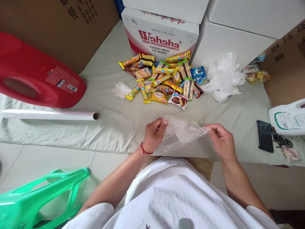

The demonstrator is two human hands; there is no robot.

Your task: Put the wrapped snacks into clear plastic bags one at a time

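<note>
A thin clear plastic bag [181, 133] is stretched between both hands above the front edge of a cloth-covered surface [114, 121]. My left hand [154, 135], with a red string at the wrist, pinches the bag's left side. My right hand [220, 140] pinches its right corner. Beyond the bag lies a pile of wrapped snacks [163, 81], biscuits and candy bars in yellow, brown and blue wrappers. A small crumpled clear bag [121, 89] rests to the left of the pile.
A roll of clear film [50, 115] lies at the left, below a red plastic jug [35, 76]. A Wahaha water carton [162, 35] stands behind the snacks, crumpled plastic [224, 78] to their right. A black phone [264, 136], keys and a white jug [288, 119] sit at right. A green stool [35, 200] is lower left.
</note>
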